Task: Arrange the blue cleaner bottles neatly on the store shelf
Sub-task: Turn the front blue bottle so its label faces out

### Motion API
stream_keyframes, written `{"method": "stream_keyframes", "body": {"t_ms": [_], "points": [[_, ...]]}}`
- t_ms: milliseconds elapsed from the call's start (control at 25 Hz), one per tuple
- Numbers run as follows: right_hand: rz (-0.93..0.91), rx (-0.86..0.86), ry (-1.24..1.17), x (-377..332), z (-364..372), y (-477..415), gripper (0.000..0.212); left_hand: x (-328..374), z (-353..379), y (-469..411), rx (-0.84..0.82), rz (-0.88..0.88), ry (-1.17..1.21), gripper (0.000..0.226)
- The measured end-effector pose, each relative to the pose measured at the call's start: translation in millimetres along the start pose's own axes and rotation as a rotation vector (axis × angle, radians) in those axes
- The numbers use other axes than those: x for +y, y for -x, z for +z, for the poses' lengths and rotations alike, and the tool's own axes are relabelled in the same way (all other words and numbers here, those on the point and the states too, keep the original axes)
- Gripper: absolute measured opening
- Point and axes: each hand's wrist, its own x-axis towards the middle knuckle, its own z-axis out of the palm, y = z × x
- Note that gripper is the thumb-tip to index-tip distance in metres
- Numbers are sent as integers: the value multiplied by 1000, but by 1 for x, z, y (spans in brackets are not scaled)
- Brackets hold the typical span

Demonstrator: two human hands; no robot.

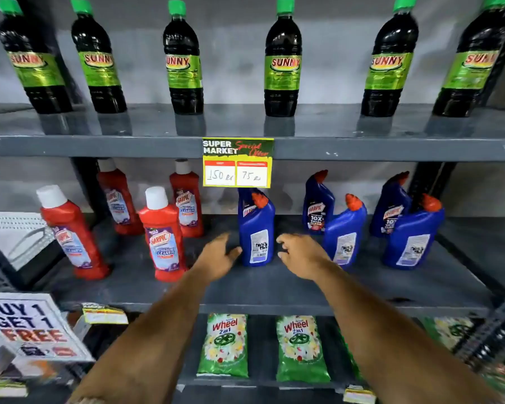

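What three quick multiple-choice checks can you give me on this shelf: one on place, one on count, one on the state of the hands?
1. Where does the yellow special-offer price tag hang?
A. On the front edge of the grey metal top shelf
B. On the bottom shelf
C. On a red bottle

2. How many blue angled-neck cleaner bottles stand on the grey middle shelf?
A. Three
B. Five
C. Seven

3. What are the hands doing?
A. Both lifting a bottle
B. Open, either side of the leftmost blue cleaner bottle
C. Resting on the green detergent packets

Answers:
1 A: the tag is fixed to the edge under the dark green-capped bottles.
2 B: three in front, two behind.
3 B: the left hand and right hand flank it, fingers spread; the left may touch its base, and neither is closed on it.
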Motion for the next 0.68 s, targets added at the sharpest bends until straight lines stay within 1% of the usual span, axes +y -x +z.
{"method": "stream_keyframes", "body": {"t_ms": [80, 160, 280, 440, 600, 680], "points": [[122, 50, -129, -5, 13, -15, 53, -1, 3, -14, 18, -32, 142, 68], [203, 48, -208, -11, 23, -24, 54, 4, 4, -25, 17, -19, 231, 63], [227, 17, -240, -13, 36, -37, 45, 7, 8, -45, 13, 55, 330, 43], [262, 48, -284, -3, 51, -52, 40, 7, 13, -58, 4, 48, 414, 47], [271, 115, -368, 6, 62, -61, 43, 10, 11, -61, -39, 5, 494, 42], [265, 151, -412, 10, 70, -61, 44, 6, 12, -63, -23, -18, 496, 37]]}}
